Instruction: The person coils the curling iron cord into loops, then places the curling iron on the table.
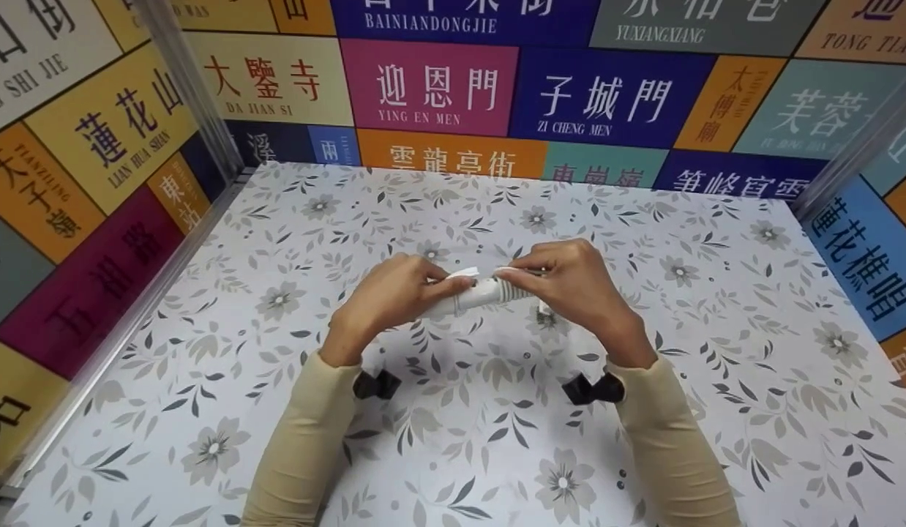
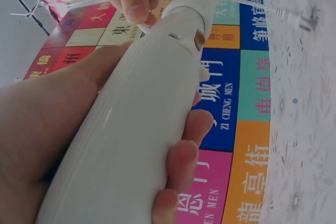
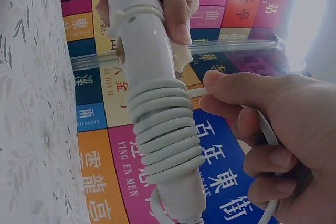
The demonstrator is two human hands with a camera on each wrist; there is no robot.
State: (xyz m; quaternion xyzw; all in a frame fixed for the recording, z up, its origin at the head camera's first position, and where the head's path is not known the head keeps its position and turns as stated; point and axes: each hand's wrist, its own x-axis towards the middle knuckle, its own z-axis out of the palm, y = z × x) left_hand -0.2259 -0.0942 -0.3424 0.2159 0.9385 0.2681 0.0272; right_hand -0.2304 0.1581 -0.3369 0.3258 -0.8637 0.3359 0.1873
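White corded appliance (image 1: 482, 294): being held up above the floral tabletop (image 1: 489, 454), lying crosswise in front of the person; it is looking like a hair-styling iron, though its exact kind is not showing clearly.
Left hand (image 1: 398, 289): gripping the appliance's smooth, thicker end, fingers curling round it; the thumb is lying just beside a small white tab (image 3: 181, 57), and whether it is touching the tab, I cannot tell.
Right hand (image 1: 574, 282): holding the cord, with thumb and forefinger closing narrowly on it just beside the coils and the other fingers curling in.
Cord (image 3: 168, 128): going round the appliance's narrower end in several close turns, then running from the turn nearest the left hand to the right hand's pinch and on past its fingers.
Plug (image 2: 293, 18): hanging loose on its own length of cord, below the appliance.
Step in hand: seemingly the cord wrapping, with a good part of it already sitting on the body; whether it is being wound on or off, this moment is not settling.
Next move: if winding, probably calling for a steady left grip, light tension, and laying another turn beside the last without crossing it.
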